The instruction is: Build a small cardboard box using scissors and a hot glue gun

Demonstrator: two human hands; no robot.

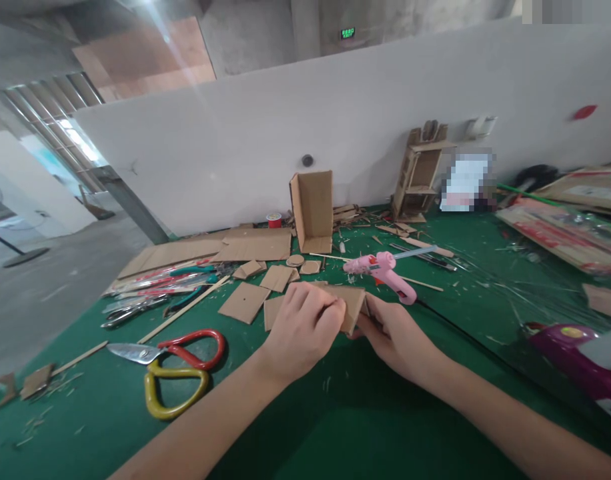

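A small folded-looking piece of cardboard (353, 305) is held between both hands above the green table. My left hand (305, 320) is closed on its left side, knuckles upward. On the right edge of the same piece, my right hand (393, 333) has its fingers closed, partly hidden behind it. Just beyond lies a pink glue gun (380, 267) with a clear glue stick in its back. Flat cardboard squares (244, 302) rest left of my hands. Scissors (178, 367) with one red and one yellow handle lie near my left forearm.
An upright open cardboard box (315, 210) stands at the back, near a cardboard tower (420, 177). Pliers and packaged tools (160, 290) lie at the left. A purple device (575, 367) sits at the right, past the glue gun's black cord (475, 340). A white partition (245, 140) bounds the table.
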